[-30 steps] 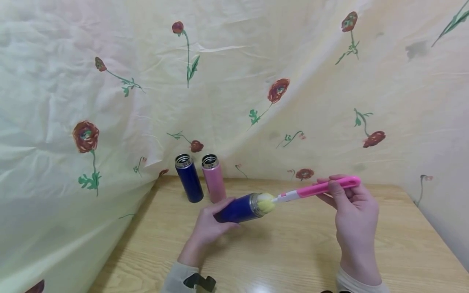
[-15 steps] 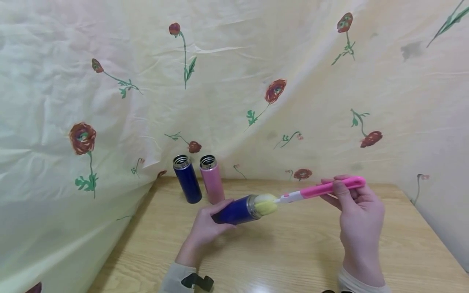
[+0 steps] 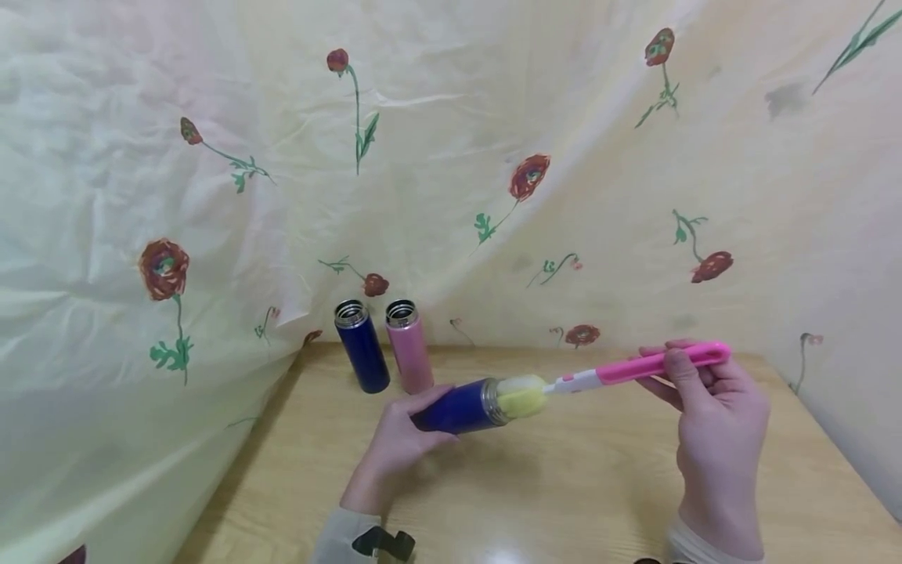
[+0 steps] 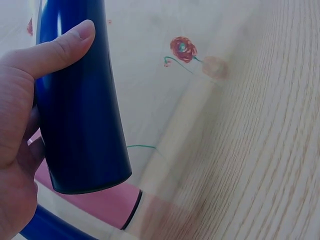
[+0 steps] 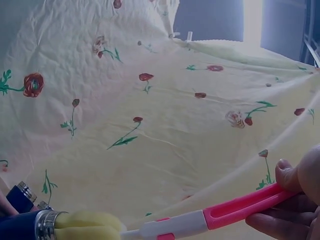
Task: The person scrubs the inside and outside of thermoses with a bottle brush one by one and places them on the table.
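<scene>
My left hand (image 3: 403, 439) grips a dark blue metal bottle (image 3: 454, 409), tilted on its side above the table with its mouth toward the right. In the left wrist view the thumb lies along the blue bottle (image 4: 82, 125), whose base points down. My right hand (image 3: 719, 423) pinches the pink handle (image 3: 648, 366) of a bottle brush with a white neck. The yellow and white sponge head (image 3: 523, 398) sits at the bottle's mouth, mostly outside it. In the right wrist view the sponge (image 5: 90, 226) meets the silver rim, its inner end hidden in the bottle.
A second dark blue bottle (image 3: 364, 352) and a pink bottle (image 3: 410, 352) stand upright and uncapped at the back left of the wooden table (image 3: 564, 486). A flowered cloth (image 3: 437, 196) hangs behind and to the left.
My right hand has moved to the right with the brush, so more of the sponge head shows outside the bottle. The left hand keeps its grip, nearly in place.
</scene>
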The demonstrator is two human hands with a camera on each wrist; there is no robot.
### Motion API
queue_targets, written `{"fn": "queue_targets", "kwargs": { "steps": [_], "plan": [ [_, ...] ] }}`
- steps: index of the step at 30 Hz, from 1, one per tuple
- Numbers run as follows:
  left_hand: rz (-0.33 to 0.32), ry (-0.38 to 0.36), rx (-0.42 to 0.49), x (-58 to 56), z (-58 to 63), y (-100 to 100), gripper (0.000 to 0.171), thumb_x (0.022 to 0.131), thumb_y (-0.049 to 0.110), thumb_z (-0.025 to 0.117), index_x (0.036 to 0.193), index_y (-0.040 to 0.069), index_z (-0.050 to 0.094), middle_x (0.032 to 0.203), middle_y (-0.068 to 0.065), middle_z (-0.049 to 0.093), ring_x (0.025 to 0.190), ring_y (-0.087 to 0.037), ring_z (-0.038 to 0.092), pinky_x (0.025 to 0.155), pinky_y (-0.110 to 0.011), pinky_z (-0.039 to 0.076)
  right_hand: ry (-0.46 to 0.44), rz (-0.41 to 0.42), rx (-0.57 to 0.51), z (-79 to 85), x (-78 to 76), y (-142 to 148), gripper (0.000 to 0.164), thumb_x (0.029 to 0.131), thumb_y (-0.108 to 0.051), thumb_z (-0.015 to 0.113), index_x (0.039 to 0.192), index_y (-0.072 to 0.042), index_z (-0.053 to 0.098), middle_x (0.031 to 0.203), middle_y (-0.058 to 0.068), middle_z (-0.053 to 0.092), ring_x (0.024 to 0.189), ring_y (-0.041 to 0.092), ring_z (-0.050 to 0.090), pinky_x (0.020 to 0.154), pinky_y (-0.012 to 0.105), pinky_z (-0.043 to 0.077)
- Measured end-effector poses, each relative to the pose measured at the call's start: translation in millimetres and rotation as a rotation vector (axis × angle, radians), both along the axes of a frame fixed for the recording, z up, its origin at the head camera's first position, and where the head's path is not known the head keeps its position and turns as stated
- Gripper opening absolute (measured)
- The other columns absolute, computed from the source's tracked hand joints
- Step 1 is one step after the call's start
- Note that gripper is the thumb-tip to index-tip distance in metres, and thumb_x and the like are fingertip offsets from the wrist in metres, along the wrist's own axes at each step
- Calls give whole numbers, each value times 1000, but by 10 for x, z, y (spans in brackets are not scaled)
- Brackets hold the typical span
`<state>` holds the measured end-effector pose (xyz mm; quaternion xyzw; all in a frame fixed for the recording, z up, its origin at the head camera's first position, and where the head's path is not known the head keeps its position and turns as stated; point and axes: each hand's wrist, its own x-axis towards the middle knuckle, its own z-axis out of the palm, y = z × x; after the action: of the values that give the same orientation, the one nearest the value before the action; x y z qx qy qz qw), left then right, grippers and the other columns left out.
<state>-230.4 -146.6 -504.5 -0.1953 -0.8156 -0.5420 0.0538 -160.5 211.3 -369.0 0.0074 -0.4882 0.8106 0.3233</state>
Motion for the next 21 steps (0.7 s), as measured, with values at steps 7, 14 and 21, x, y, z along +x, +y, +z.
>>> {"fn": "queue_targets", "kwargs": {
  "steps": [7, 14, 21],
  "plan": [
    [-18, 33, -24, -24, -13, 0, 76, 72, 13, 100, 141, 30, 72, 138, 12, 70, 133, -20, 63, 120, -54, 40, 38, -8, -44, 14, 27, 34, 27, 95, 4, 75, 111, 24, 65, 95, 26, 78, 88, 29, 80, 76, 41, 62],
    [2, 51, -32, -41, -46, -8, 75, 72, 12, 100, 141, 23, 73, 137, 4, 72, 131, -25, 65, 117, -56, 43, 55, -90, -123, 43, 86, 176, 33, 93, 0, 79, 110, 22, 63, 97, 27, 77, 88, 30, 80, 74, 42, 61],
    [114, 68, -89, -78, -110, -29, 73, 71, 17, 102, 139, 21, 74, 133, -5, 74, 125, -28, 68, 112, -53, 49, 255, -153, -311, 50, 96, 271, 36, 89, 9, 78, 112, 28, 58, 95, 35, 71, 84, 40, 78, 70, 47, 58]
  ]
}}
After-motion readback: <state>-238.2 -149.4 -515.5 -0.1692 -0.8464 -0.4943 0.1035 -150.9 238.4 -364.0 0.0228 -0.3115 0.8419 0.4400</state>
